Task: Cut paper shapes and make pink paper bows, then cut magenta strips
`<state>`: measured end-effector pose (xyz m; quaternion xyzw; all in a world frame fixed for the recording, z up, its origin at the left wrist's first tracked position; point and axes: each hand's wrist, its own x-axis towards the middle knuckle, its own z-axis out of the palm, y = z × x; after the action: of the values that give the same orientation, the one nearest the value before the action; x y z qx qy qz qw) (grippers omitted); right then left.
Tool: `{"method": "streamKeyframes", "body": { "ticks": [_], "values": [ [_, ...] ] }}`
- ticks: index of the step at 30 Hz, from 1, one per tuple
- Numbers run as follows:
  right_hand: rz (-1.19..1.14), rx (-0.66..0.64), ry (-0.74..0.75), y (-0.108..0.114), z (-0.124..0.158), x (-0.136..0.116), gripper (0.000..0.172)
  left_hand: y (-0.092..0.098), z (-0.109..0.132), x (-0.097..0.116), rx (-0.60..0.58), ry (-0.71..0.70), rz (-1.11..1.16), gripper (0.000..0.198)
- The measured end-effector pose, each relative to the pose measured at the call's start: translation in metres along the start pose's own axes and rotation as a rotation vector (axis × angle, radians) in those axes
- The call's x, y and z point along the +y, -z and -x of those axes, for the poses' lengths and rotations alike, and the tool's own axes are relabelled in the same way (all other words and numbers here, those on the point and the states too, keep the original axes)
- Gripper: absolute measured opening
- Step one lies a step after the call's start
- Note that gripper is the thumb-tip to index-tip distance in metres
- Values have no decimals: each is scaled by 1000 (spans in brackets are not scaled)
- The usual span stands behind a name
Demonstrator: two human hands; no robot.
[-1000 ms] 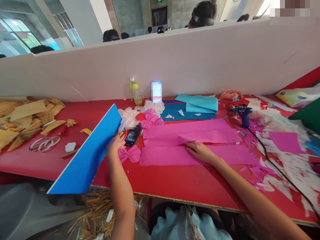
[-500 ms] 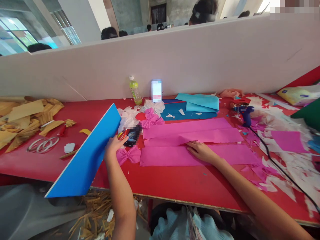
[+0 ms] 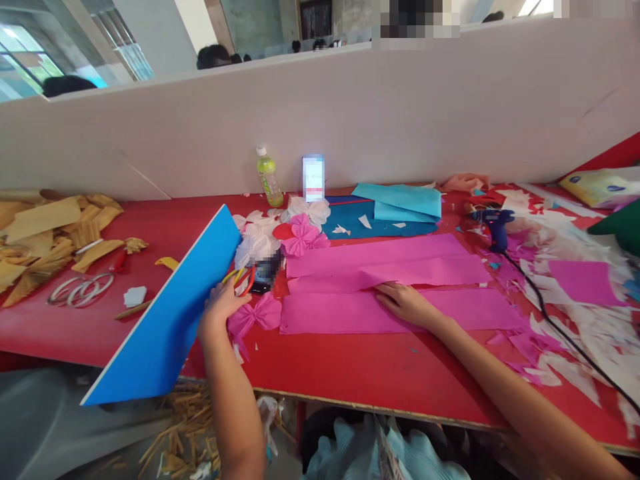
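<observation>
My left hand (image 3: 223,307) is closed on scissors with red and yellow handles (image 3: 246,283), between the tilted blue board (image 3: 175,327) and a dark phone (image 3: 264,277). Their blades are hidden. A pink bow-shaped flower (image 3: 257,315) lies beside the hand. My right hand (image 3: 405,303) rests on long pink sheets (image 3: 340,312), fingers spread a little, holding nothing. White flowers (image 3: 257,243) and a pink flower (image 3: 303,235) sit behind the phone.
A bottle (image 3: 270,180) and a lit phone (image 3: 313,179) stand by the partition (image 3: 350,120). Teal sheets (image 3: 407,203) lie at the back. On the right are a glue gun (image 3: 495,227) with its cord and scraps; on the left, white rings (image 3: 83,290) and tan pieces (image 3: 45,220).
My left hand has moved a little left and down, and the scissors' handles show more beside it. My right hand stays on the pink sheets. The view has shifted slightly.
</observation>
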<state>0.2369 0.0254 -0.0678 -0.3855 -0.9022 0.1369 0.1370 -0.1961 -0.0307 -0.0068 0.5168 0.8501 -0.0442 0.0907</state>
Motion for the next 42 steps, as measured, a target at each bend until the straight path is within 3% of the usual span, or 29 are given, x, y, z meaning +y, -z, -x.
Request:
{"method": "streamKeyframes", "body": {
  "ticks": [12, 17, 19, 24, 28, 35, 42],
  "values": [
    [6, -1, -11, 0, 1, 0, 35, -12, 7, 0, 80, -10, -21, 73],
    [15, 2, -7, -1, 2, 2, 34, -6, 11, -5, 100, -94, 89, 59],
    [14, 0, -8, -1, 2, 2, 34, 1, 13, -5, 160, -67, 126, 52],
    [32, -19, -5, 0, 1, 1, 36, 14, 16, 2, 417, 152, 224, 44],
    [31, -12, -5, 0, 1, 1, 37, 15, 18, 13, 524, 229, 279, 40],
    [-11, 6, -9, 0, 1, 0, 35, 14, 36, 29, 716, 244, 193, 40],
    [-28, 10, 6, 1, 0, 0, 33, 12, 30, 28, 751, 203, 213, 37]
  ]
}}
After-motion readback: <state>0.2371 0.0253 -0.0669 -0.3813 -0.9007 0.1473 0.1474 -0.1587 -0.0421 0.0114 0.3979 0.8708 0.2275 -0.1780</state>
